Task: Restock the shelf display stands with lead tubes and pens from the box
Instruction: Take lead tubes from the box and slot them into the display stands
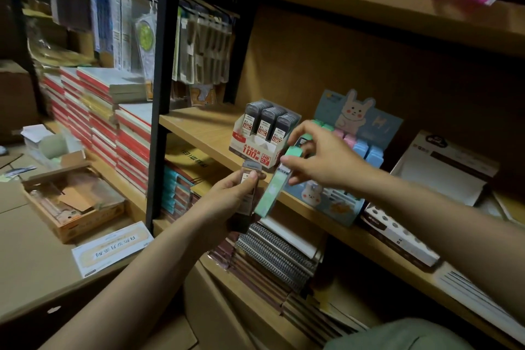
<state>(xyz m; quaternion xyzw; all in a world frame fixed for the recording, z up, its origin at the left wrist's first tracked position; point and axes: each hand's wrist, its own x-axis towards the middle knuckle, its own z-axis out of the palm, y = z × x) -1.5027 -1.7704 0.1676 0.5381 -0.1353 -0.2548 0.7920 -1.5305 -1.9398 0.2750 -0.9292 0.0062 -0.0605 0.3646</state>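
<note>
My left hand (227, 196) grips a dark grey lead tube (250, 176) upright, just below the front edge of the wooden shelf (199, 128). My right hand (321, 156) pinches the top of a mint green lead tube (271, 193), which hangs tilted next to the grey one. Behind them on the shelf stands a white and red display stand (257, 148) filled with dark lead tubes. To its right is a blue bunny display stand (358, 116) holding green, pink and blue pastel tubes.
An empty white display carton (443, 173) lies at the right of the shelf. Spiral notebooks (278, 253) fill the shelf below. On the floor at left sits an open cardboard box (74, 202), with stacked red-edged books (113, 128) behind it. A black shelf post (159, 88) stands left.
</note>
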